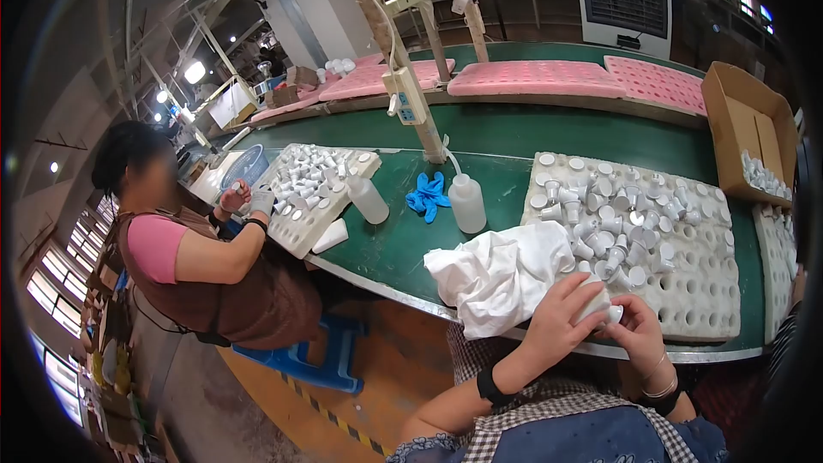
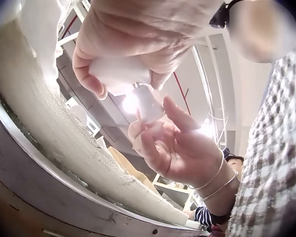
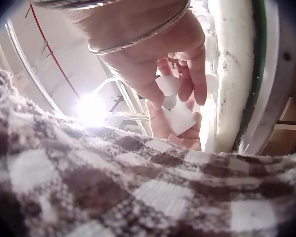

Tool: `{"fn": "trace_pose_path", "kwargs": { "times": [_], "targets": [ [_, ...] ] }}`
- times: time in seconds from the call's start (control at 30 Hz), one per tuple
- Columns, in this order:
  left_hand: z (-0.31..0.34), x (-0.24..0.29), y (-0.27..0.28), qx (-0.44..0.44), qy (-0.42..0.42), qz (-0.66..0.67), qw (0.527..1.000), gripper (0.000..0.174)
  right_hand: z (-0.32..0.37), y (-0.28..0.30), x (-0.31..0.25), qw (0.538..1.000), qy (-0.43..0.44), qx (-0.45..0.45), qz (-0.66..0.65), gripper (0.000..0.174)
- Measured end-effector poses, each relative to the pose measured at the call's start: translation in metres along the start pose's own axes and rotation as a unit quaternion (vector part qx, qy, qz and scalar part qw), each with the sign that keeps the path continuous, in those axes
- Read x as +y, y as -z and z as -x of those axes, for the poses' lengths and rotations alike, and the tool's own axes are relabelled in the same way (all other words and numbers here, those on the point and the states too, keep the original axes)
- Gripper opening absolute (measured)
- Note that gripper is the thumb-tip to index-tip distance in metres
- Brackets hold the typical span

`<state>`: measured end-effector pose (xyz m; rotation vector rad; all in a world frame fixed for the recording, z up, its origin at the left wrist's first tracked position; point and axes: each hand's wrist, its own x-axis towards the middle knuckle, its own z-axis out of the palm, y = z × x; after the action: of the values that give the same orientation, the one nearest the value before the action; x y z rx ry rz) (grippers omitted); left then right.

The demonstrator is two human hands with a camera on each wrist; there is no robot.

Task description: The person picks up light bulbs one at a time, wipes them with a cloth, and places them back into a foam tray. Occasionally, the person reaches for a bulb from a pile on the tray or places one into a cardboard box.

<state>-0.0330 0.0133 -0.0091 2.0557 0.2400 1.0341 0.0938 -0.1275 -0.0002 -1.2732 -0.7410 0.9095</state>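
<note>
My left hand point(image 1: 555, 319) grips a smooth white block-like piece point(image 2: 119, 75), its kind hard to tell. Between the fingertips of my right hand point(image 1: 641, 341) is a small white cup point(image 1: 615, 314) with a round flat end. Both hands meet at the near edge of a pale foam tray point(image 1: 716, 326), and in the left wrist view the cup point(image 2: 150, 104) sits right against the white piece. Many similar white and silvery cups point(image 1: 610, 227) lie heaped on that tray. Left of my hands, a crumpled white cloth point(image 1: 506, 279) lies over the table edge.
A white squeeze bottle point(image 1: 467, 206), another bottle point(image 1: 367, 199) and blue gloves point(image 1: 428, 196) stand or lie on the green table point(image 1: 403, 249). At left, a seated person point(image 1: 206, 249) works at another tray. A cardboard box point(image 1: 746, 120) is at right; pink foam trays point(image 1: 536, 77) line the back.
</note>
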Motion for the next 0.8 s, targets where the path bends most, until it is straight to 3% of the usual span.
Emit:
{"fn": "trace_pose_path", "kwargs": {
  "times": [0.07, 0.13, 0.17, 0.23, 0.3, 0.37, 0.43, 0.5, 0.53, 0.57, 0.67, 0.73, 0.77, 0.8],
  "targets": [
    [-0.001, 0.006, 0.002, 0.013, -0.016, -0.008, 1.000, 0.042, 0.000, -0.002, -0.006, 0.999, -0.027, 0.018, -0.033, 0.032],
    [-0.001, 0.012, 0.003, -0.011, -0.110, -0.087, 0.990, 0.041, 0.000, -0.003, -0.006, 0.992, -0.060, 0.041, -0.100, 0.026],
    [-0.002, 0.012, 0.004, -0.011, -0.110, -0.088, 0.990, 0.041, 0.000, -0.002, -0.003, 0.992, -0.060, 0.040, -0.101, 0.026],
    [-0.003, 0.010, 0.005, -0.034, -0.125, -0.118, 0.984, 0.039, 0.001, 0.001, 0.003, 0.985, -0.051, -0.019, -0.163, 0.029],
    [-0.002, -0.005, 0.008, -0.036, -0.100, -0.131, 0.986, 0.037, 0.001, 0.002, 0.001, 0.983, -0.059, -0.027, -0.171, 0.031],
    [0.001, -0.017, 0.008, -0.019, 0.048, 0.036, 0.998, 0.036, 0.000, 0.004, -0.002, 0.981, -0.067, -0.033, -0.178, 0.034],
    [-0.001, -0.010, 0.006, -0.002, 0.064, 0.111, 0.992, 0.037, -0.003, 0.006, -0.001, 0.977, -0.091, -0.047, -0.188, 0.038],
    [-0.001, 0.000, 0.004, -0.060, 0.047, 0.120, 0.990, 0.039, -0.005, 0.008, 0.004, 0.966, -0.117, -0.073, -0.218, 0.040],
    [-0.006, 0.007, 0.007, -0.112, 0.080, 0.134, 0.981, 0.039, -0.006, 0.009, 0.006, 0.954, -0.143, -0.097, -0.246, 0.043],
    [-0.005, 0.007, 0.006, -0.112, 0.081, 0.134, 0.981, 0.039, -0.005, 0.007, 0.004, 0.954, -0.144, -0.097, -0.246, 0.043],
    [-0.002, 0.005, 0.003, -0.101, 0.150, 0.160, 0.970, 0.037, -0.003, -0.007, -0.004, 0.964, -0.143, -0.078, -0.210, 0.046],
    [0.001, 0.002, -0.002, -0.055, 0.153, 0.155, 0.974, 0.038, -0.002, -0.017, -0.001, 1.000, -0.017, -0.001, -0.019, 0.045],
    [0.001, 0.001, -0.003, -0.048, 0.149, 0.151, 0.976, 0.038, -0.003, -0.014, 0.002, 1.000, -0.013, -0.008, -0.017, 0.045],
    [0.002, 0.002, -0.005, -0.047, 0.185, 0.179, 0.965, 0.039, -0.004, -0.007, 0.005, 0.985, 0.090, -0.011, 0.146, 0.044]
  ]
}}
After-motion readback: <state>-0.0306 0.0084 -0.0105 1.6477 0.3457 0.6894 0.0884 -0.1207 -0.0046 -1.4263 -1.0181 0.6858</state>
